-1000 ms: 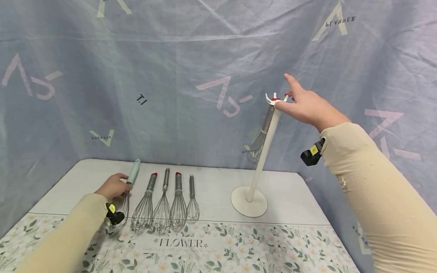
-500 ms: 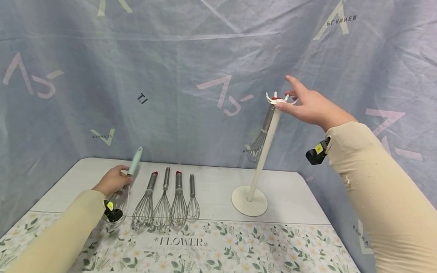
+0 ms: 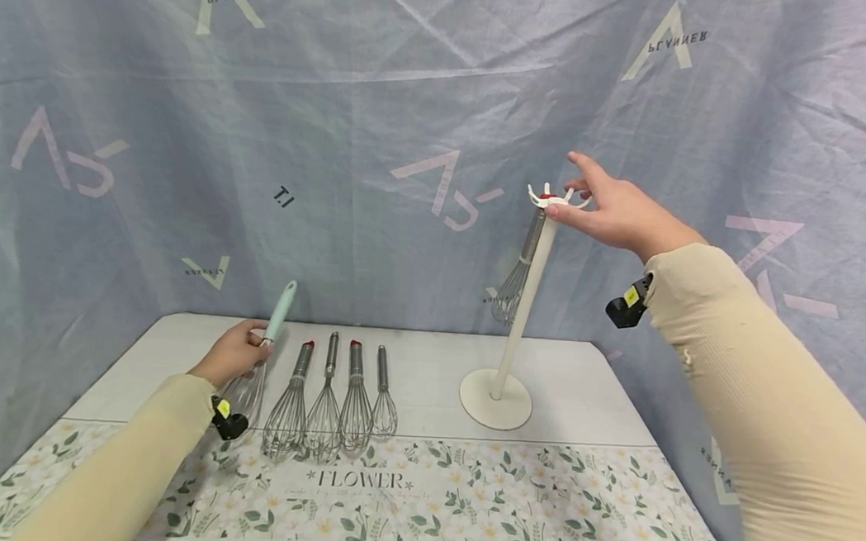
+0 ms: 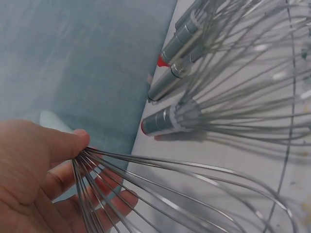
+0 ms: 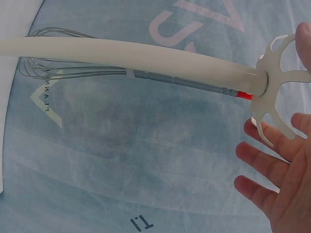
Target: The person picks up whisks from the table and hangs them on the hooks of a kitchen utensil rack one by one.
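My left hand (image 3: 233, 353) grips a whisk with a mint-green handle (image 3: 279, 312) where the wires meet the handle. In the left wrist view its wire loops (image 4: 194, 189) fan out past the thumb, and the palm hides part of the handle. My right hand (image 3: 615, 211) holds the prongs at the top of a white hook stand (image 3: 523, 309), thumb on one side and fingertips on the other. The index finger points up. From a hook hangs a steel whisk with a red end (image 3: 530, 235), alongside the pole (image 5: 160, 58).
Several steel whisks lie in a row on the white table (image 3: 427, 369): a red-ended whisk (image 3: 293, 403), a plain whisk (image 3: 326, 405), another red-ended whisk (image 3: 355, 398) and a small whisk (image 3: 384, 400). Behind stands a blue-grey cloth (image 3: 382, 135).
My left hand has lifted the mint-handled whisk upward and slightly right, tilting its handle end to the right. My right hand has shifted slightly right and keeps its place on the stand's hooks.
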### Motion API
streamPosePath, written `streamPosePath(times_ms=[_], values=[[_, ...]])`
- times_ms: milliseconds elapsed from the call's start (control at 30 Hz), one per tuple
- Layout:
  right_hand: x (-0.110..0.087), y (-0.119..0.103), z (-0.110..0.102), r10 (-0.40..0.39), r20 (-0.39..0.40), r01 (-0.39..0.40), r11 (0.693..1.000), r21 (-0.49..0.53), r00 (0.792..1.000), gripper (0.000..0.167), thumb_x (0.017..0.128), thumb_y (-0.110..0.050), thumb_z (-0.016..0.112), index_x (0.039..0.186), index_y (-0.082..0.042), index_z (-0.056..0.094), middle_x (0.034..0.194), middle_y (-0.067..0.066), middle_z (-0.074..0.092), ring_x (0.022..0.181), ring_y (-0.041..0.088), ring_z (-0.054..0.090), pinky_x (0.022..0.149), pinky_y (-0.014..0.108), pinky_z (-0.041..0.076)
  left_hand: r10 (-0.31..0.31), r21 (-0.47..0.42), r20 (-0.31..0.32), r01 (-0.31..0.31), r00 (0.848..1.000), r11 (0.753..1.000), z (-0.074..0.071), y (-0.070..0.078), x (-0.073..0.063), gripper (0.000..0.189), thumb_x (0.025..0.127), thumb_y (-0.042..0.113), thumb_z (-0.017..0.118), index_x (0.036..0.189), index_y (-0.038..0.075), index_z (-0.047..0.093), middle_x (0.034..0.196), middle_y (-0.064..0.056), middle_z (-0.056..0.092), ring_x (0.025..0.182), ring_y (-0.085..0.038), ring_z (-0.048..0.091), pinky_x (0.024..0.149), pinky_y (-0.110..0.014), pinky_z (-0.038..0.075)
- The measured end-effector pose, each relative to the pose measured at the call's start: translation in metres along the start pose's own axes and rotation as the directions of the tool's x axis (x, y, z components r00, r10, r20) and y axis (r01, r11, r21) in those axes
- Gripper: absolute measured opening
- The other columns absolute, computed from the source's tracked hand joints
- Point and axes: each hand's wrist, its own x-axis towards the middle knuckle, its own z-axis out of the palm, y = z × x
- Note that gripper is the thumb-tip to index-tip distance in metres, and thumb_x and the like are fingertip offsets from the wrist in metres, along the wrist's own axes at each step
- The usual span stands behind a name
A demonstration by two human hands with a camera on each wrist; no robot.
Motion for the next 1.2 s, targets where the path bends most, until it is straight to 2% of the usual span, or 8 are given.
streamPosePath(times_ms=[267,533,767,967,1100,1200], values=[[-0.001,0.002,0.0,-0.001,-0.037,0.002,1.0,0.009,0.999,0.099,0.096,-0.065,0.053,0.164,-0.025,-0.007,0.158,0.014,0.04,0.139,0.042,0.04,0.111,0.061,0.029,0.071,-0.002,-0.006,-0.071,0.997,0.997,-0.003,0.027,0.007,0.062,0.103,0.014,0.059,0.154,-0.004,0.029,0.117,-0.025,0.057,0.092,-0.032,0.064,0.065,-0.041,0.057],[-0.001,0.002,0.001,-0.015,-0.049,0.014,1.0,-0.004,0.999,0.098,0.096,-0.065,0.053,0.164,-0.025,-0.005,0.156,0.015,0.042,0.138,0.043,0.041,0.111,0.06,0.029,0.105,-0.023,0.011,-0.104,0.994,0.994,-0.004,0.069,0.014,0.062,0.103,0.015,0.059,0.156,0.0,0.03,0.122,-0.025,0.058,0.099,-0.039,0.064,0.067,-0.042,0.058],[-0.001,0.003,0.002,-0.018,-0.062,0.018,1.0,-0.002,0.998,0.098,0.095,-0.065,0.054,0.164,-0.024,-0.002,0.155,0.015,0.045,0.135,0.042,0.044,0.111,0.059,0.031,0.147,-0.01,-0.003,-0.147,0.989,0.989,0.0,0.099,0.016,0.056,0.103,0.018,0.061,0.153,0.005,0.038,0.12,-0.022,0.06,0.093,-0.032,0.065,0.069,-0.046,0.058],[-0.001,0.003,0.003,-0.012,-0.06,0.012,1.0,-0.005,0.998,0.098,0.095,-0.067,0.053,0.164,-0.026,-0.004,0.155,0.014,0.044,0.137,0.042,0.043,0.11,0.06,0.031,0.164,-0.014,-0.009,-0.164,0.986,0.986,0.003,0.124,0.019,0.054,0.102,0.017,0.061,0.152,0.008,0.04,0.119,-0.021,0.063,0.091,-0.032,0.067,0.067,-0.041,0.059],[-0.001,0.002,0.003,-0.005,-0.056,0.004,1.0,-0.002,0.998,0.099,0.095,-0.067,0.053,0.164,-0.026,-0.004,0.156,0.014,0.043,0.138,0.043,0.042,0.11,0.061,0.031,0.181,0.006,-0.016,-0.181,0.983,0.983,0.006,0.139,0.022,0.054,0.101,0.019,0.061,0.15,0.008,0.042,0.115,-0.02,0.064,0.087,-0.031,0.067,0.067,-0.043,0.059],[-0.001,0.002,0.003,-0.005,-0.057,0.005,1.0,-0.003,0.998,0.099,0.095,-0.067,0.053,0.164,-0.026,-0.004,0.156,0.014,0.043,0.138,0.043,0.042,0.11,0.061,0.031,0.192,-0.02,-0.002,-0.192,0.981,0.981,0.009,0.152,0.023,0.053,0.101,0.019,0.061,0.149,0.007,0.042,0.113,-0.02,0.064,0.086,-0.031,0.067,0.068,-0.043,0.059]])
